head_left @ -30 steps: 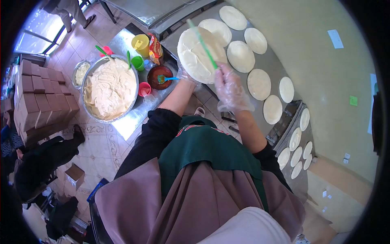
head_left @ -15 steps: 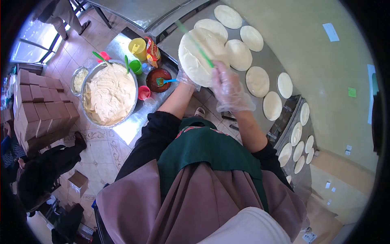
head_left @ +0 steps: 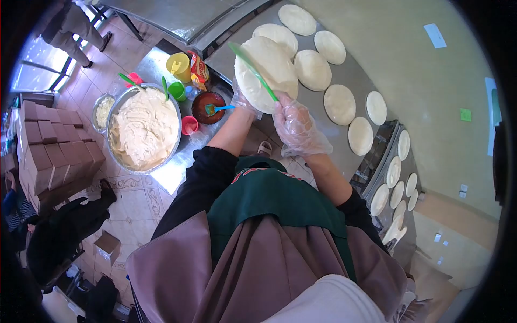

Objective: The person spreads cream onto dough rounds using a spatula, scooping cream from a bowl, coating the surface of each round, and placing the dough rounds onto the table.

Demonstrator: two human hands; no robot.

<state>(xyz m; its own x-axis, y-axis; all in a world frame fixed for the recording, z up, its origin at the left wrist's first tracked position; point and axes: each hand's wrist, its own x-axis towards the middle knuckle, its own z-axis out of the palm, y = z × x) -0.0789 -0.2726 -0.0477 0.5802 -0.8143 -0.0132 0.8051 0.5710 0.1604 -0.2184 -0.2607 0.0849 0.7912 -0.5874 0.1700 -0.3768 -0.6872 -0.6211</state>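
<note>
In its clear plastic glove, my right hand [head_left: 293, 125] is closed around the handle of a green spatula [head_left: 253, 70]. The spatula slants across a large pale round of dough [head_left: 265, 72] coated with a creamy layer. My gloved left hand [head_left: 245, 101] holds this round at its near left edge; most of its fingers are hidden beneath. Beyond it, several plain dough rounds [head_left: 312, 70] lie on a grey metal surface [head_left: 331, 140].
At left, a large metal bowl of cream-coloured mixture [head_left: 144, 129] stands on a metal table [head_left: 168, 175]. Near it are a bowl of red sauce [head_left: 208, 107] with a blue utensil, a yellow container [head_left: 179, 65] and a green cup [head_left: 176, 91]. Stacked cardboard boxes [head_left: 59, 148] stand far left.
My right hand has moved slightly down and left with the spatula, which was blurred over the round before. My left hand still holds the round, which has tilted a little.
</note>
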